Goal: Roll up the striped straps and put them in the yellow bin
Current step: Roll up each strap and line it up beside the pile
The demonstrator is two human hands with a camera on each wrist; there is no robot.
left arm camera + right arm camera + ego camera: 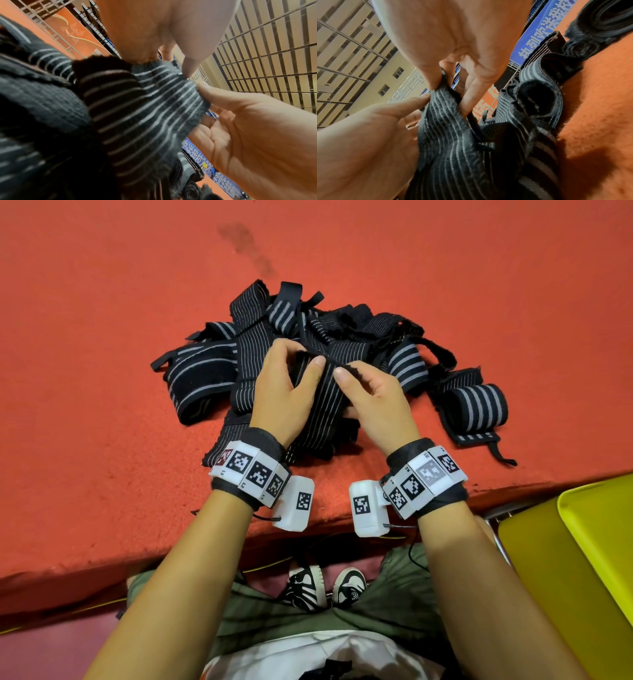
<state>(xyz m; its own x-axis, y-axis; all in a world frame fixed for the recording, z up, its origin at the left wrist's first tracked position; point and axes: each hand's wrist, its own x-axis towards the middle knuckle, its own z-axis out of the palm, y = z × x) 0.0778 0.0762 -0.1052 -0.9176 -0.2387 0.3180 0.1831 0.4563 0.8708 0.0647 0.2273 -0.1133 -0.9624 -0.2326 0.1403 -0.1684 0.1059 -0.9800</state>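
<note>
While both hands sit over the pile of striped straps on the red counter, I've got the left hand and right hand pinching the top edge of one thin-striped strap, thumbs in front, fingers curled behind it. That strap hangs toward the counter's near edge. One rolled strap lies right of the pile; the yellow bin sits low at right, off the counter.
</note>
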